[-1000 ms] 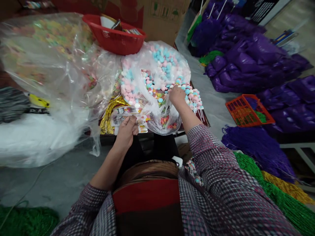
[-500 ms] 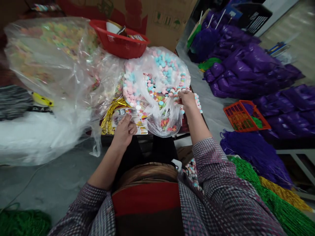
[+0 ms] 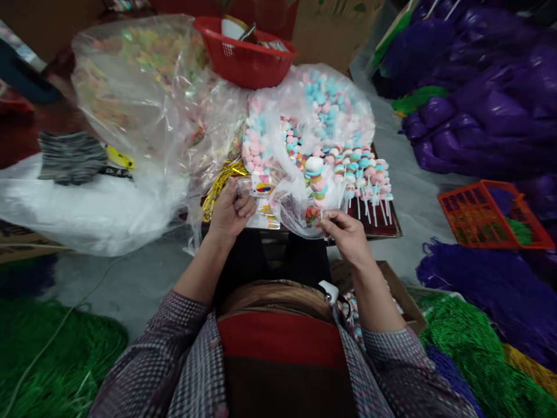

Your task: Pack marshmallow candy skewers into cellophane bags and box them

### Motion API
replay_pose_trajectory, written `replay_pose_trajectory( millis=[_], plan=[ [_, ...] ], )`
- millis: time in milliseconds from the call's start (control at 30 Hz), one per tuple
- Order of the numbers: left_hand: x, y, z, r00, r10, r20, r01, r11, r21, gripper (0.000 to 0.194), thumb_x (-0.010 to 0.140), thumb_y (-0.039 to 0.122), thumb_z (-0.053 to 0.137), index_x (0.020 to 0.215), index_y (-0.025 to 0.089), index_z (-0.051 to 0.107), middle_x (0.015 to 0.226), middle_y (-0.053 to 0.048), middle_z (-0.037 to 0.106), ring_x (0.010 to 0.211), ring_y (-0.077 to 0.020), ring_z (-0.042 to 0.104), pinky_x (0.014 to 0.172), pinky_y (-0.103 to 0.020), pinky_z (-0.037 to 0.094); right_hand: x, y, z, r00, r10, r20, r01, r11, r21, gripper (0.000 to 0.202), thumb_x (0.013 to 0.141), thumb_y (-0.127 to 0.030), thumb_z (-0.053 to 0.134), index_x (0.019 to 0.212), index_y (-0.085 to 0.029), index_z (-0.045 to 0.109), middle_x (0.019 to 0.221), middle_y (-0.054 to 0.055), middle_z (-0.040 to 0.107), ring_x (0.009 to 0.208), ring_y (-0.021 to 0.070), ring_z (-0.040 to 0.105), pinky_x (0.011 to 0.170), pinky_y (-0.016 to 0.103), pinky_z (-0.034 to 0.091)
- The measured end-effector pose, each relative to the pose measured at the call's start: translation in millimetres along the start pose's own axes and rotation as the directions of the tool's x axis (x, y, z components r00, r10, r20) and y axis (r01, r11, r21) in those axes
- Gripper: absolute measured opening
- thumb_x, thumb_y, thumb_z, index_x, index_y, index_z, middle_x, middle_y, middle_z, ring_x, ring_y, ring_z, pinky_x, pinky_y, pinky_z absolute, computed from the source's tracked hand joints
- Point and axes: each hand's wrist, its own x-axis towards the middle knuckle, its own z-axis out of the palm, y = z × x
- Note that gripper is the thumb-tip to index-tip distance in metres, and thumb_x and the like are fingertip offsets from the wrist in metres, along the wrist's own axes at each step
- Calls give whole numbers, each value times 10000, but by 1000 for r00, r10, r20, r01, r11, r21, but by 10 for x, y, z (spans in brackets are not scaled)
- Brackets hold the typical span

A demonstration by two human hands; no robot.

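My right hand (image 3: 347,233) pinches the stick of a marshmallow skewer (image 3: 319,184), which stands upright above the table with a white piece on top and pink, yellow and blue ones below. My left hand (image 3: 235,208) is closed, its thumb against the curled fingers, on what looks like a small clear plastic bag (image 3: 246,184). Printed clear packets (image 3: 266,217) lie beside that hand, next to gold twist ties (image 3: 213,194). Several more marshmallow skewers (image 3: 369,177) lie at the table's right edge, sticks toward me. Behind the held skewer is an open bag of marshmallows (image 3: 328,96).
A large clear bag of coloured sweets (image 3: 143,75) fills the left side. A red basket (image 3: 248,58) stands at the back. Purple bags (image 3: 483,122), an orange crate (image 3: 472,215) and green strands (image 3: 470,339) are to the right; a cardboard box (image 3: 398,284) is below the table edge.
My right hand has come back toward me from the pile of skewers, now with one marshmallow skewer raised. My left hand stays closed near the packets. The view has shifted.
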Motion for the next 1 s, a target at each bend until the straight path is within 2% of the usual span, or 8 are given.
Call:
replay_pose_trajectory(
  millis=[200, 367, 567, 733, 867, 1000],
  plan=[
    [-16, -29, 5, 999, -44, 4, 44, 998, -34, 625, 1098, 349, 314, 492, 197, 291, 386, 81, 185, 281, -51, 222, 353, -212, 218, -196, 84, 6, 992, -59, 109, 76, 986, -151, 151, 802, -364, 757, 818, -215, 742, 748, -10, 684, 667, 130, 594, 683, 290, 511],
    [-23, -35, 1, 996, -83, -14, 82, 995, -51, 633, 1093, 371, 341, 485, 198, 304, 386, 87, 165, 276, -50, 208, 356, -215, 215, -199, 130, -11, 984, -120, 132, 146, 967, -210, 167, 824, -395, 746, 836, -229, 763, 829, 17, 757, 776, 171, 685, 785, 335, 555],
    [-46, -43, -51, 987, -160, 13, 161, 986, -41, 619, 1054, 477, 443, 512, 193, 348, 391, 101, 160, 277, -44, 213, 355, -198, 240, -184, 139, -33, 983, -135, 128, 162, 958, -236, 276, 812, -501, 775, 814, -225, 762, 823, 27, 768, 772, 182, 697, 779, 346, 565],
    [-40, -117, -88, 979, -200, 49, 199, 980, 13, 605, 1059, 432, 450, 514, 183, 366, 390, 95, 200, 274, -38, 236, 351, -197, 228, -156, 23, 34, 992, -103, 77, 111, 988, -104, 352, 788, -568, 802, 830, -227, 727, 807, 2, 740, 731, 155, 666, 746, 336, 563],
    [-42, -212, -88, 976, -211, 54, 209, 977, 37, 585, 1047, 423, 489, 525, 181, 381, 395, 98, 223, 276, -36, 238, 352, -201, 216, -63, -148, 267, 992, -101, 77, 92, 989, 118, 349, 828, -574, 775, 887, -246, 671, 820, -12, 748, 684, 127, 668, 657, 287, 559],
    [-63, -273, -79, 976, -214, 45, 212, 976, 57, 574, 1040, 397, 515, 530, 178, 369, 402, 104, 223, 275, -28, 239, 355, -189, 222, 37, -275, 531, 982, -163, 98, 139, 967, 215, 368, 888, -612, 692, 947, -265, 585, 872, -4, 757, 784, 141, 724, 689, 278, 587]
  ],
)
